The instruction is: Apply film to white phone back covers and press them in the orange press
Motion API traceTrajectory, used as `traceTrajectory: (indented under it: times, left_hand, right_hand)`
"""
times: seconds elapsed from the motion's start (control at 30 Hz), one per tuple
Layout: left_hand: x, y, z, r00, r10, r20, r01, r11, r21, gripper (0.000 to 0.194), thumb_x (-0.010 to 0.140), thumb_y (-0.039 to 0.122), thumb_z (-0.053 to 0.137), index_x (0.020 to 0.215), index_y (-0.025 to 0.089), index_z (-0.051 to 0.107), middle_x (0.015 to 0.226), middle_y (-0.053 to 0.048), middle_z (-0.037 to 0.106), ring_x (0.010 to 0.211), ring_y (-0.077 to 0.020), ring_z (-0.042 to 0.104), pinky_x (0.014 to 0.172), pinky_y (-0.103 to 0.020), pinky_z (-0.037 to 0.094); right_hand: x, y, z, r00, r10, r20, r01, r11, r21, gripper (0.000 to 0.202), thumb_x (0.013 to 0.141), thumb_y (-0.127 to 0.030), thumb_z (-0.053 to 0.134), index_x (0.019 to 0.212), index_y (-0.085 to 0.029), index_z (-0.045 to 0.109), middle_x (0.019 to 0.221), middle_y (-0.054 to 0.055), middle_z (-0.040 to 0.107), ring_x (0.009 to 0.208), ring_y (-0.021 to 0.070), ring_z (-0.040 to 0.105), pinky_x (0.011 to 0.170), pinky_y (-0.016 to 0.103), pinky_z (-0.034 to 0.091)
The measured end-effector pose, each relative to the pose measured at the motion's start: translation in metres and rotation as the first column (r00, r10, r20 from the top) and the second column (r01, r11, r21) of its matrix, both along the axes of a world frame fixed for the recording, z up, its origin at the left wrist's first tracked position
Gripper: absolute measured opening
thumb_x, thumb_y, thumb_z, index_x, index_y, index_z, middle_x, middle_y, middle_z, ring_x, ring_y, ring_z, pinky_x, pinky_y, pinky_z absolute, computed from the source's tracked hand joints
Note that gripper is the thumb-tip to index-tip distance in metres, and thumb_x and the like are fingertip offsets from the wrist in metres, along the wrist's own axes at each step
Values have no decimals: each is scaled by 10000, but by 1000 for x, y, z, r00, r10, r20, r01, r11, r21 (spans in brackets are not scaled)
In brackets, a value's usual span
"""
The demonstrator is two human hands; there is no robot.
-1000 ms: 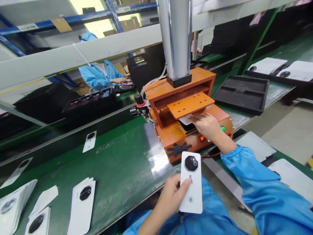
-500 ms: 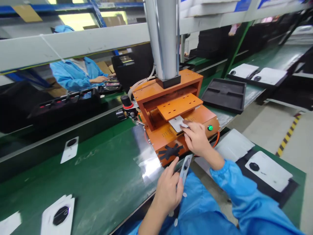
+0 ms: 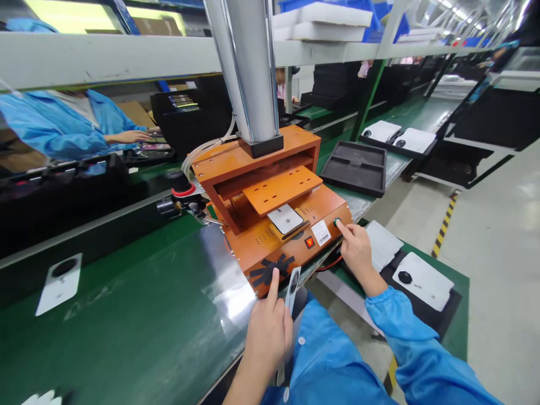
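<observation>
An orange press (image 3: pixel 244 247) stands on the green table, a white panel (image 3: pixel 286 219) lying face up on its lower plate, below the raised upper plate (image 3: pixel 283 189). My right hand (image 3: pixel 356 251) has its index fingertip on the green button (image 3: pixel 337 222) at the press's right front; its other fingers are curled, with nothing seen in them. With its index finger stretched onto the black taped patch (image 3: pixel 272 270), my left hand (image 3: pixel 270 326) holds a thin white panel with a dark round spot (image 3: pixel 293 286) upright between its other fingers.
Another white panel (image 3: pixel 59 284) lies on the green table (image 3: pixel 139 315) at left. A black tray (image 3: pixel 355 169) sits behind the press. On the right, a low stand carries white panels (image 3: pixel 424 280). Across the line, a person in blue sleeves (image 3: pixel 63 135) works.
My right hand has left the white panel in the press and moved right onto the green button. My left index finger now touches the black patch. The view has turned right.
</observation>
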State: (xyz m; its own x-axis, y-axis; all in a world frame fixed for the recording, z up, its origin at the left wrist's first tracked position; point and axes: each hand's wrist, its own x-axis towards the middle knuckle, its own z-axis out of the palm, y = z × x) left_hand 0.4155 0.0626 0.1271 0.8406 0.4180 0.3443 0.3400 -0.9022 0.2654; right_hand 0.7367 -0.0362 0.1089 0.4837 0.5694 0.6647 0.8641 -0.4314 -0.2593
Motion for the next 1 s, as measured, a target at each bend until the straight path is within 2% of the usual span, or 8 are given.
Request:
traceTrajectory:
  times: [0.2,0.33,0.4,0.53,0.6,0.63,0.8,1.0]
  left_hand:
    - [-16,-8,23,979,-105,176,134,978,-163,198,976,145,423,952,173,618,1574,-160,454,1181,-274,637,932,-427,527]
    - [-12,-34,25,934,-175,311,248,945,-213,272,960,125,409,1121,168,624,1308,-149,640,1150,-258,630,943,-424,523]
    - [-5,-46,21,928,-210,306,288,928,-237,272,961,121,408,1094,172,639,1229,-136,669,1071,-247,651,908,-415,538]
    - [0,-54,8,935,-295,195,335,916,-220,335,967,230,532,1289,190,615,1433,-148,570,1191,-281,622,975,-448,544]
    - [-11,-45,1,937,-285,205,325,924,-200,411,960,261,573,1368,210,580,1477,-144,537,1228,-280,611,988,-438,547]
    - [-19,-40,-4,936,-259,239,307,932,-192,400,958,245,577,1357,216,590,1447,-137,563,1217,-269,619,984,-421,549]
    - [-66,-23,-25,921,-143,362,212,964,-159,277,908,99,615,1141,223,698,1152,-87,709,1027,-214,682,867,-339,561]
    - [-93,-32,-23,950,61,307,1,980,-197,267,904,83,604,1100,231,705,1136,-90,707,1053,-230,656,903,-392,557]
  right_hand:
    - [-39,-32,14,857,257,-447,-162,957,240,381,981,-406,527,1295,-204,606,1073,108,606,934,230,576,888,417,497]
    - [-101,-73,10,109,488,-866,-570,744,348,580,835,-669,686,1186,-211,637,1079,113,675,984,260,641,856,387,516]
    - [-125,-86,4,-67,415,-907,-533,754,384,547,766,-642,774,1079,-213,643,1028,98,698,957,255,658,844,378,522]
    - [-101,-115,-15,35,307,-951,-284,915,285,434,780,-600,756,887,-207,605,886,52,694,819,202,651,773,338,525]
    - [-54,-146,-27,198,191,-961,-113,979,171,463,774,-619,726,946,-202,621,930,70,707,839,210,652,794,355,528]
    - [-28,-165,-32,392,-22,-920,89,996,14,505,763,-674,674,960,-210,638,884,61,713,782,207,650,747,353,537]
    - [70,-249,-55,517,-453,-726,456,864,-215,466,669,-670,655,758,-212,658,776,123,695,740,266,617,816,507,499]
    - [87,-258,-78,641,-492,-589,453,862,-226,617,606,-857,521,546,-247,588,775,335,630,810,485,633,699,745,341]
